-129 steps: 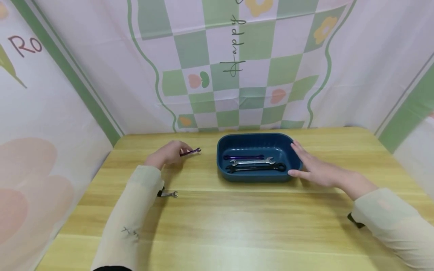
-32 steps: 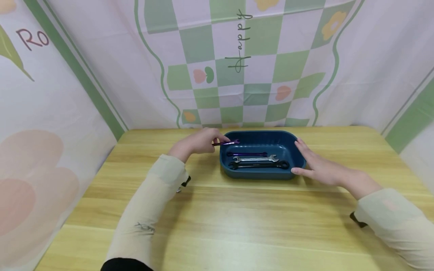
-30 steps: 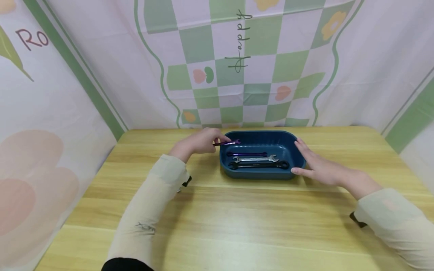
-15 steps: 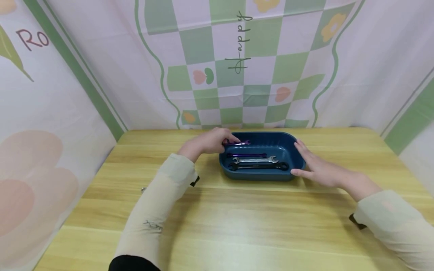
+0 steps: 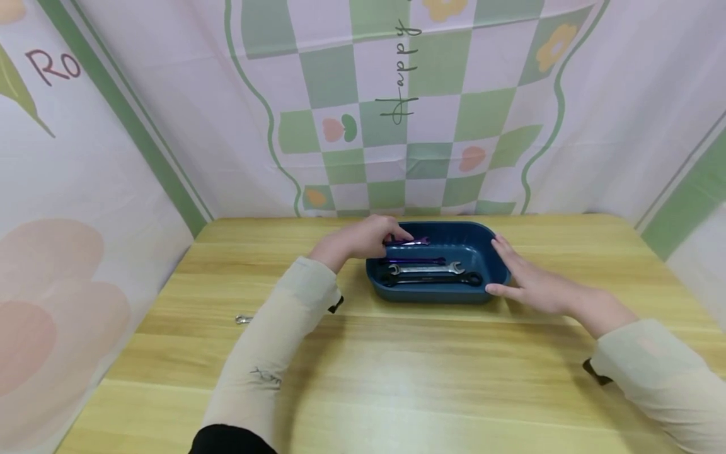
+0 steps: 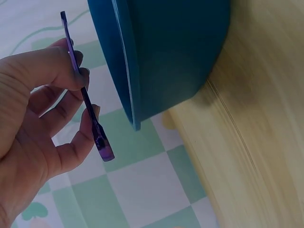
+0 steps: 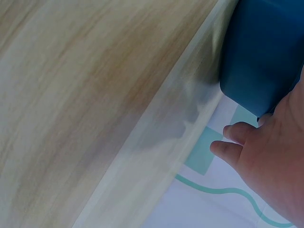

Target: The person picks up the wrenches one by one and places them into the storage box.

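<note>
My left hand (image 5: 367,238) pinches a purple wrench (image 5: 420,241) between thumb and fingers, over the left end of the dark blue plastic bin (image 5: 437,295). In the left wrist view the held wrench (image 6: 101,141) is seen edge-on, beside the bin's rim (image 6: 127,66). Inside the bin lie a second purple wrench (image 5: 418,260), a silver open-end wrench (image 5: 428,269) and a black wrench (image 5: 435,279), roughly parallel. My right hand (image 5: 533,284) rests against the bin's right end, fingers extended and thumb at the near rim.
Another silver wrench (image 5: 243,320) lies on the wooden table (image 5: 397,378) at the left, mostly hidden behind my left sleeve (image 5: 283,328). A patterned cloth (image 5: 340,94) hangs behind the table's far edge.
My left hand has carried the purple wrench rightward from the table to over the bin. It uncovers one end of the silver wrench at left. The right hand stays at the bin.
</note>
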`<state>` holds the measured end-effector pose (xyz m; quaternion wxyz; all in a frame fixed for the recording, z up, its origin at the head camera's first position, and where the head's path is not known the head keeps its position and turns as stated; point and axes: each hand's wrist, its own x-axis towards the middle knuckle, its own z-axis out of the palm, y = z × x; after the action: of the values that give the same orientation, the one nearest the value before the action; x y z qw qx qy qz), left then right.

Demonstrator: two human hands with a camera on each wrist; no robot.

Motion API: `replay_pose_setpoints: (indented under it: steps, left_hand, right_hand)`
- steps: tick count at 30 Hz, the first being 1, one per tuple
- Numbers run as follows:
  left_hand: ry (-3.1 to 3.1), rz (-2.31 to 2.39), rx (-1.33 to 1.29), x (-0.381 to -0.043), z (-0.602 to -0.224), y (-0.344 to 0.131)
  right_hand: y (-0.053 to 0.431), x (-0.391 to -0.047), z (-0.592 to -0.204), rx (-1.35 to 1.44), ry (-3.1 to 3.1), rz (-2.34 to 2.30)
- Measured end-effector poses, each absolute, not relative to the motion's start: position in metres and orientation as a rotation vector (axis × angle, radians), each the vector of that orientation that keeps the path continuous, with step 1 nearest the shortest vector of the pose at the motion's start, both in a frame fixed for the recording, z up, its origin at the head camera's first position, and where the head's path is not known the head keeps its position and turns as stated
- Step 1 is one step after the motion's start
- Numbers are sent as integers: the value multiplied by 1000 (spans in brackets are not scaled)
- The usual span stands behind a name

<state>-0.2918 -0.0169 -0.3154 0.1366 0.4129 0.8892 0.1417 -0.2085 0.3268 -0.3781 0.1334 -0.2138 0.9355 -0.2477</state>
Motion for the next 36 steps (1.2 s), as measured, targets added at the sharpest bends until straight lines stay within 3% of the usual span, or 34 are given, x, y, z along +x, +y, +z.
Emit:
replay_pose_setpoints:
  steps: [36]
  left_hand:
    - [2588, 406, 1218, -297, -334, 10]
  right_hand:
    - [326, -205, -377, -619, 2720, -730]
